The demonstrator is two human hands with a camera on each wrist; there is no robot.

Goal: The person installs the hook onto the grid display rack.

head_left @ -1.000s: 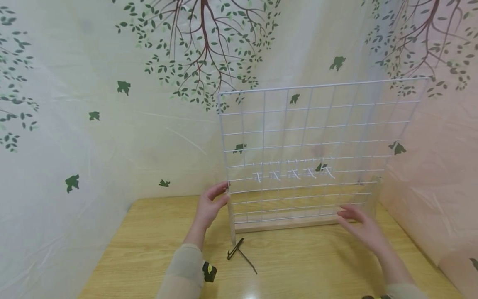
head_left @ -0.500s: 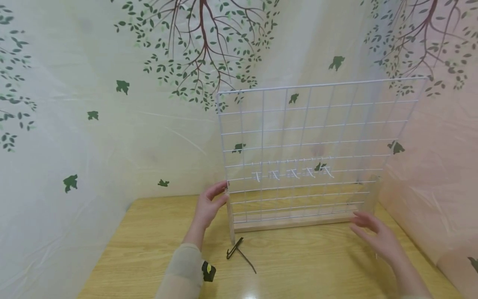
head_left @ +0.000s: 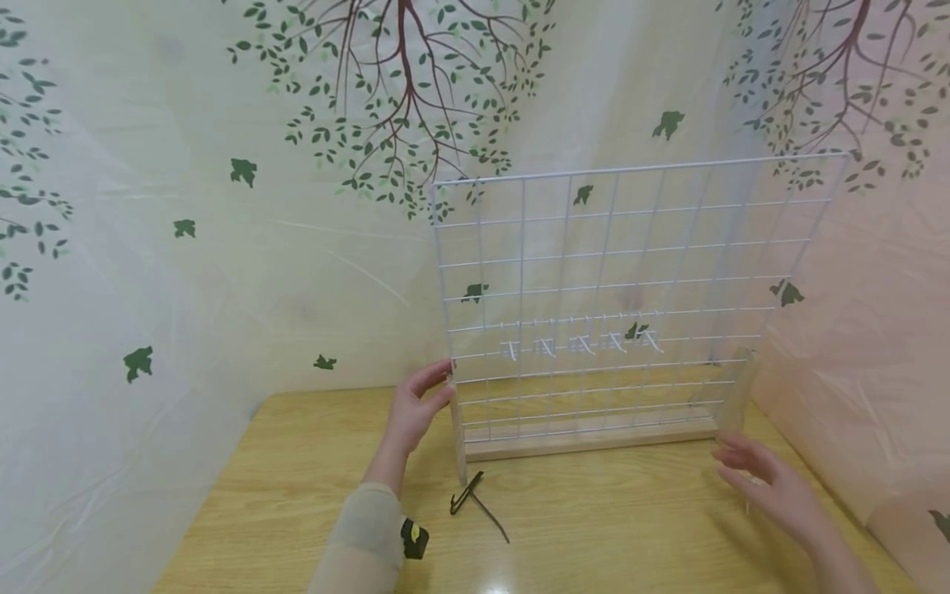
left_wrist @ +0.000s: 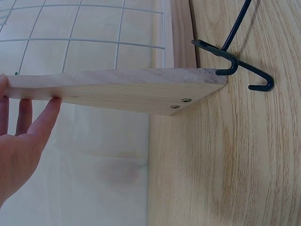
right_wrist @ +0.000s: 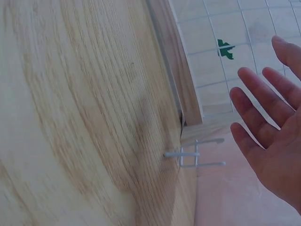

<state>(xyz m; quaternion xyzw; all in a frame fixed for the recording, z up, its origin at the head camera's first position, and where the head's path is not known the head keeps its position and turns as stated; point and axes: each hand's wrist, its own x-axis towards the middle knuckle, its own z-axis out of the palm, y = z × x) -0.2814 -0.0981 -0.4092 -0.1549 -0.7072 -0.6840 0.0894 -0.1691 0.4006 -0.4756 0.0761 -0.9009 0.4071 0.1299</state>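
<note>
A white wire grid panel (head_left: 609, 247) stands upright in a wooden stand (head_left: 594, 441). My left hand (head_left: 416, 408) holds the upper part of the stand's left side board (left_wrist: 117, 89), with fingertips against its outer face and one finger over its edge. Apart from the stand, my right hand (head_left: 779, 487) hovers near its right front, fingers spread and nothing in them. Beside that hand is a small white wire hook (right_wrist: 195, 154) near the stand's right end. A black hook (head_left: 469, 495) with a long arm lies on the table by the left board's foot.
Several white hooks (head_left: 582, 346) hang in a row on the grid. The wood-grain table (head_left: 312, 478) meets a leaf-patterned curtain (head_left: 326, 247) at the back and a pinkish one (head_left: 876, 371) at the right.
My right hand has moved right and toward me, away from the grid's lower front. The white hook near it has come into sight. My left hand stays at the side board.
</note>
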